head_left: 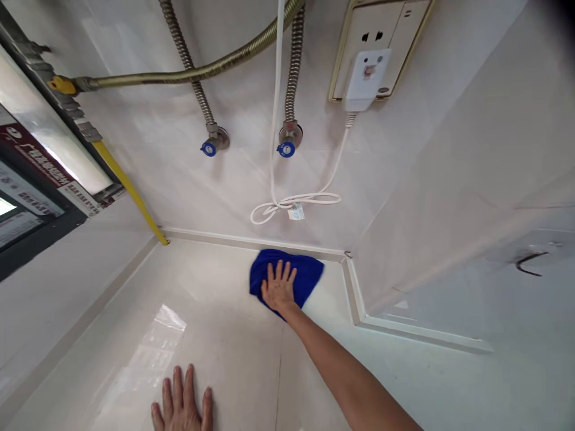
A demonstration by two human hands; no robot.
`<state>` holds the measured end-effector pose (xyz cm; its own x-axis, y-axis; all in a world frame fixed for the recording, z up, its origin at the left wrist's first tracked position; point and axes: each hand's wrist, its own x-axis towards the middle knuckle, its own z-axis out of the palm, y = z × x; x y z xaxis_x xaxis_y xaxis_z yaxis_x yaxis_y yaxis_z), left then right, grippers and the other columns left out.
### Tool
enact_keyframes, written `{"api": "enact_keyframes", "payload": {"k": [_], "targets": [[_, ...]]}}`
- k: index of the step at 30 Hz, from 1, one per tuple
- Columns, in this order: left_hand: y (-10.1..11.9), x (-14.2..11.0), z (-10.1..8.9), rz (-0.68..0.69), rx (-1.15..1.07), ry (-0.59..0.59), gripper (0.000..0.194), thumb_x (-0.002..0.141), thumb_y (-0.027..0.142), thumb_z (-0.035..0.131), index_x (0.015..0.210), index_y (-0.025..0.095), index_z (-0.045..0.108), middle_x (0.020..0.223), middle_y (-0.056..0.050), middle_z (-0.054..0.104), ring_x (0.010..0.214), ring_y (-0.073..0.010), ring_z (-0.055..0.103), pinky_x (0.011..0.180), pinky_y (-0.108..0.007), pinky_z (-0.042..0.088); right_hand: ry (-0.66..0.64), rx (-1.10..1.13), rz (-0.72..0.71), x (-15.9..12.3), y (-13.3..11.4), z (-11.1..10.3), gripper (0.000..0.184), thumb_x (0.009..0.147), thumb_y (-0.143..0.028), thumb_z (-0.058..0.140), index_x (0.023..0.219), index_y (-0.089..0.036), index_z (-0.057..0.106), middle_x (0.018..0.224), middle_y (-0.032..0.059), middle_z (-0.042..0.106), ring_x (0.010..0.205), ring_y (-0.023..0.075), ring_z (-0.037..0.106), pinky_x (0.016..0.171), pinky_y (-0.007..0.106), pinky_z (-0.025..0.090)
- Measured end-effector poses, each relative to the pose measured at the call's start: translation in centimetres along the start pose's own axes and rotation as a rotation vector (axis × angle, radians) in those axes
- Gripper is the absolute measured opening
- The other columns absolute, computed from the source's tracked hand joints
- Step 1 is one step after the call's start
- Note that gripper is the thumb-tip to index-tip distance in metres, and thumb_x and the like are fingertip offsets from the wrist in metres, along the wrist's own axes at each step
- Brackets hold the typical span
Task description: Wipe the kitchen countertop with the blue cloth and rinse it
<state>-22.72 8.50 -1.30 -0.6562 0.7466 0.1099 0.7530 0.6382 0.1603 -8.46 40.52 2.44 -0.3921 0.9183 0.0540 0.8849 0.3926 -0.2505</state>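
A dark blue cloth (309, 272) lies spread on the glossy white countertop (215, 269), up against the low ledge at the back wall. On top of it my right hand (278, 289) rests flat with fingers spread, pressing the cloth to the surface without gripping it. My left hand (182, 407) lies on the countertop at the lower left, its fingers apart and nothing in it. The bottom edge of the view cuts off its wrist.
Above the cloth hangs a looped white cord (296, 200) leading to a plug (367, 81) in a wall socket (406, 36). Two blue-handled valves (209, 148) stick out from the wall. A yellow pipe (130, 188) runs down at left. A hook (530, 263) is on the right wall.
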Motion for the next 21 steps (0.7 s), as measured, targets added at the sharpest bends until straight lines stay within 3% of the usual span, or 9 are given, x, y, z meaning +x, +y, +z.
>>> {"api": "enact_keyframes", "payload": {"k": [3, 5, 9, 12, 15, 18, 21], "targets": [[0.8, 0.0, -1.3, -0.012, -0.032, -0.012, 0.064, 0.094, 0.047, 0.028, 0.151, 0.019, 0.033, 0.164, -0.01, 0.026, 0.153, -0.0319, 0.012, 0.121, -0.064, 0.016, -0.125, 0.114, -0.336, -2.8, -6.2, 0.2, 0.066, 0.097, -0.047, 0.035, 0.155, -0.018, 0.023, 0.165, 0.0152, 0.002, 0.15, 0.0421, -0.006, 0.115, 0.069, -0.009], [1.0, -0.1, -1.7, -0.011, -0.067, -0.018, 0.061, 0.095, 0.04, 0.025, 0.151, 0.016, 0.032, 0.163, -0.011, 0.028, 0.153, -0.0312, 0.014, 0.122, -0.063, 0.014, -0.197, 0.189, -0.517, -5.4, -9.1, -0.1, 0.064, 0.098, -0.047, 0.035, 0.155, -0.022, 0.023, 0.165, 0.0115, 0.0, 0.151, 0.0375, -0.009, 0.119, 0.064, -0.007], [0.6, -0.2, -1.9, -0.037, -0.225, -0.001, 0.06, 0.096, 0.029, 0.02, 0.153, 0.011, 0.023, 0.161, -0.014, 0.031, 0.153, -0.0273, 0.017, 0.125, -0.058, 0.013, -0.319, 0.277, -0.736, -11.4, -10.4, -1.5, 0.061, 0.099, -0.047, 0.034, 0.155, -0.026, 0.023, 0.166, 0.0064, 0.002, 0.151, 0.0314, -0.01, 0.122, 0.059, -0.003], [0.3, -0.4, -2.1, -0.04, -0.356, 0.044, 0.059, 0.097, 0.028, 0.019, 0.154, 0.01, 0.022, 0.161, -0.014, 0.032, 0.152, -0.0252, 0.018, 0.126, -0.057, 0.013, -0.36, 0.299, -0.823, -16.6, -8.7, -2.6, 0.062, 0.099, -0.048, 0.034, 0.156, -0.029, 0.019, 0.166, 0.0033, 0.0, 0.151, 0.0312, -0.007, 0.123, 0.06, 0.001], [0.1, -0.8, -2.2, -0.022, -0.409, 0.094, 0.059, 0.098, 0.033, 0.022, 0.153, 0.013, 0.026, 0.16, -0.012, 0.034, 0.152, -0.0253, 0.017, 0.126, -0.057, 0.013, -0.316, 0.255, -0.903, -22.3, -5.9, -2.5, 0.068, 0.097, -0.05, 0.039, 0.156, -0.032, 0.01, 0.165, 0.0033, -0.003, 0.151, 0.0342, -0.002, 0.121, 0.065, 0.011], [0.0, -1.0, -1.9, 0.015, -0.395, 0.11, 0.059, 0.098, 0.038, 0.026, 0.15, 0.013, 0.033, 0.159, -0.013, 0.035, 0.152, -0.0279, 0.019, 0.125, -0.058, 0.013, -0.138, 0.165, -0.998, -27.2, -1.8, -0.9, 0.075, 0.094, -0.047, 0.047, 0.156, -0.033, 0.008, 0.164, 0.004, 0.008, 0.151, 0.0338, 0.013, 0.119, 0.061, 0.027], [-1.0, -1.1, -2.1, 0.046, -0.382, 0.075, 0.056, 0.097, 0.038, 0.028, 0.145, 0.013, 0.044, 0.155, -0.015, 0.042, 0.149, -0.0296, 0.028, 0.122, -0.06, 0.021, 0.109, 0.061, -1.059, -30.6, 3.8, 1.5, 0.072, 0.093, -0.043, 0.05, 0.155, -0.038, 0.014, 0.156, 0.0012, 0.036, 0.141, 0.0284, 0.041, 0.113, 0.053, 0.04]]}}
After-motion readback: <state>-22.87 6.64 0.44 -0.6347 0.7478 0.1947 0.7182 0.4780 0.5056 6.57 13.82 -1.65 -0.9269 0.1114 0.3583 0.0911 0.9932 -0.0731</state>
